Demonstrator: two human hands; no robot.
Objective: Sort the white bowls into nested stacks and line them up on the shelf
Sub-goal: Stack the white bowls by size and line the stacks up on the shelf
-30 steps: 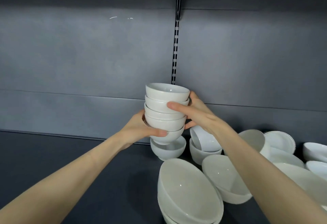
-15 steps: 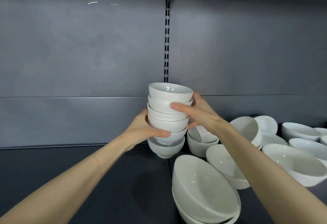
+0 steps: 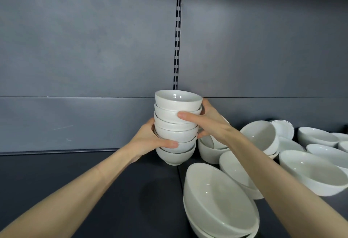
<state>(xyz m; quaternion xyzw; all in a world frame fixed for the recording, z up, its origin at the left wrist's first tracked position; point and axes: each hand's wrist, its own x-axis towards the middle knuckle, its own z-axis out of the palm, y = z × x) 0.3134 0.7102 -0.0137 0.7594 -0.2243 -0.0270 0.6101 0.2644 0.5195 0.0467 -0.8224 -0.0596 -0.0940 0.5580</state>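
A nested stack of several small white bowls (image 3: 176, 117) sits in a single small white bowl (image 3: 175, 156) that stands on the dark shelf (image 3: 75, 181). My left hand (image 3: 150, 140) grips the stack's lower left side, thumb across the front. My right hand (image 3: 205, 120) holds its upper right side, thumb on the second bowl. Right of the stack lie loose white bowls: two small nested ones (image 3: 211, 148), a tilted one (image 3: 261, 134), and larger ones (image 3: 308, 173).
Two large nested bowls (image 3: 220, 204) lean at the front right. More bowls (image 3: 318, 136) crowd the far right. A slotted upright (image 3: 177, 45) runs up the grey back wall. The shelf's left half is bare.
The held stack has come down into the single bowl on the shelf. The view has shifted so the bowls on the right show more.
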